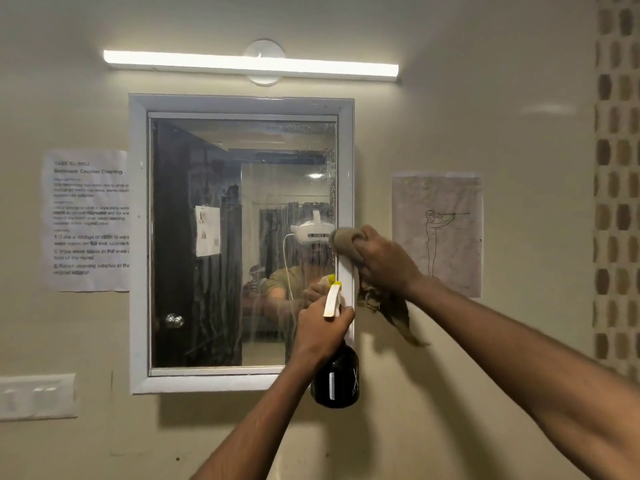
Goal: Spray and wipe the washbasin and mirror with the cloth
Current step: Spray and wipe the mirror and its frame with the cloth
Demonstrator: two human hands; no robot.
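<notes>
A white-framed mirror point(239, 237) hangs on the beige wall, its glass streaked with running liquid and droplets near the right edge. My left hand point(320, 329) grips a black spray bottle point(335, 379) with a white and yellow trigger head, held upright before the mirror's lower right corner. My right hand point(382, 259) presses a brown cloth point(346, 242) against the mirror's right edge, at mid height; the cloth's loose end hangs below the hand. The washbasin is out of view.
A lit tube light point(252, 65) runs above the mirror. A printed sheet point(88, 220) is taped left of it, a drawing point(438, 233) right of it. A switch plate point(36, 396) sits low left. Patterned tiles point(616, 168) line the far right.
</notes>
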